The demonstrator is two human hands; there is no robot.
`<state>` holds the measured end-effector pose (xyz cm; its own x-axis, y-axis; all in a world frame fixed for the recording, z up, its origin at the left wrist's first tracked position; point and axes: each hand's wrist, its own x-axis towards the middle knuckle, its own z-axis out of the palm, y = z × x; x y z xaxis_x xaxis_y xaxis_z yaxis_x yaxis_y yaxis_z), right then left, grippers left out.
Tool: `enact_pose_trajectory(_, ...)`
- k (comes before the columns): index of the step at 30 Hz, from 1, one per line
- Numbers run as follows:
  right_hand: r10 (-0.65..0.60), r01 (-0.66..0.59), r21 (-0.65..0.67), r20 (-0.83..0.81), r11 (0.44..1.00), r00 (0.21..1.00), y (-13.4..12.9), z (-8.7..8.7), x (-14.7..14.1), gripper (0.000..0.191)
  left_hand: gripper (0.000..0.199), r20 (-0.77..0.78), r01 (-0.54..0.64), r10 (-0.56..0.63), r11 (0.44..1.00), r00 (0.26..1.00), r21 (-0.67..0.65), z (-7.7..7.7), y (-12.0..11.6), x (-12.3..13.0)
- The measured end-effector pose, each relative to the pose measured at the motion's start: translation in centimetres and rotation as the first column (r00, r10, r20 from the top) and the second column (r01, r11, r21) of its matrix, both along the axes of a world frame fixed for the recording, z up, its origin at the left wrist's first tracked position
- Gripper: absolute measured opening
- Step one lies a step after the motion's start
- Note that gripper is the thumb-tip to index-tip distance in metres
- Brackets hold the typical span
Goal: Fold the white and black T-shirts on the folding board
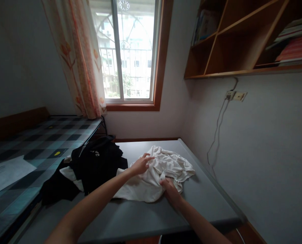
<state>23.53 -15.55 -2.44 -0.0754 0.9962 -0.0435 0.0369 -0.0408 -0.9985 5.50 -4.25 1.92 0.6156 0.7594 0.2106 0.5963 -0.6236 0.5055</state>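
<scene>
"What's closest to us?"

"The near edge of the grey desk (pixel 204 206), then the right hand (pixel 170 189), low at the near side of a white garment (pixel 175 162)."

"How are its fingers set?"

"Pinching a small raised fold, with the thumb on top of the cloth. The other fingers are mostly hidden, so I can't tell how far they reach underneath."

"And the left hand?"

"A little farther in, over the garment's left part. Its fingers are spread and loosely bent, pointing right across the cloth. Whether the tips touch it, I can't tell."

"So where does the garment lie?"

"On the desk, flatter toward us and to the left, below both hands. Past the fingers it bunches into wrinkles, away and to the right."

"What's beside it?"

"A heap of black clothes (pixel 100 166) on the left, a bit of white showing in it. Left of that is a bed (pixel 72 127) with a checked cover, and a sheet of paper (pixel 8 173) on it."

"Farthest off?"

"The window (pixel 135 64), beyond the desk's far edge, with a flowered curtain (pixel 83 67) at its left."
</scene>
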Motion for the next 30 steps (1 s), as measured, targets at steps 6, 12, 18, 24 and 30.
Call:
enact_pose_trajectory(6, -0.024, 0.025, -0.123, 0.012, 0.992, 1.0, -1.8, 0.1, 0.9, 0.034, 0.017, 0.05, 0.187, -0.183, 0.979, 0.982, -0.081, 0.0, 0.6, 1.0)
enact_pose_trajectory(12, -0.055, 0.067, -0.127, 0.1, 0.99, 0.993, -2.2, 0.6, 1.1, 0.038, 0.064, 0.043, 0.198, -0.194, 0.959, 0.98, -0.202, 0.2, 0.1, 0.8)
enact_pose_trajectory(18, -0.027, 0.045, -0.12, 0.143, 0.992, 0.989, -2.3, 0.7, 0.7, 0.037, 0.029, 0.01, 0.184, -0.184, 0.979, 0.983, -0.085, 0.3, -0.5, 1.3)
enact_pose_trajectory(24, -0.059, 0.07, -0.057, 0.174, 0.996, 0.983, -2.3, 0.6, 1.4, 0.037, 0.012, 0.379, -0.034, 0.141, 0.961, 0.915, -0.274, 1.9, 1.1, 1.0)
enact_pose_trajectory(30, -0.19, 0.171, 0.094, 0.241, 0.981, 0.952, 0.0, 4.7, 7.3, 0.035, 0.036, 0.79, -0.06, 0.522, 0.844, 0.321, -0.534, 8.9, 4.4, -6.4)
